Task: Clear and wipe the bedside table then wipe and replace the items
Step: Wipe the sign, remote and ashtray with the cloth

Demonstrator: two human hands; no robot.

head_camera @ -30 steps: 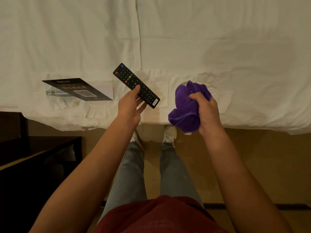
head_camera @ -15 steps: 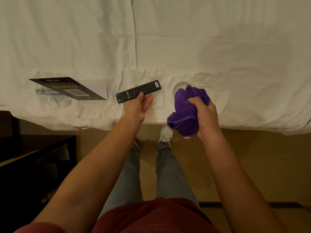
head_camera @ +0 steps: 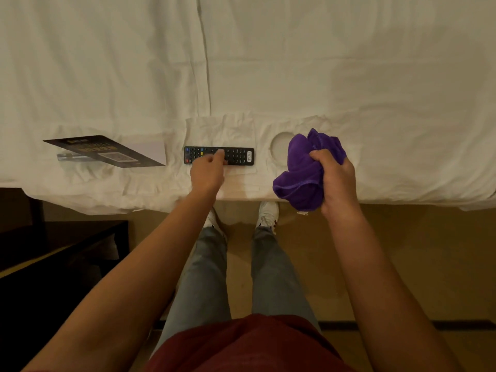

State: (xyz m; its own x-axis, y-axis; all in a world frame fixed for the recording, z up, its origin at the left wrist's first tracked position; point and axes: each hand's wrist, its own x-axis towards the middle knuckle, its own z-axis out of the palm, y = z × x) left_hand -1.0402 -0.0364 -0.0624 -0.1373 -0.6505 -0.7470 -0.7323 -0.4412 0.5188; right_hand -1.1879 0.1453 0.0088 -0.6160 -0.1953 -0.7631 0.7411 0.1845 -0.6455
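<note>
Remote [head_camera: 218, 156] now lies flat on bed [head_camera: 322, 76], left hand [head_camera: 206, 171] loosening.

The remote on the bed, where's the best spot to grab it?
Probably the bare right half of the remote. It lies flat and crosswise on the bed, so pinch its long edges from above. The left hand covers the middle.
</note>
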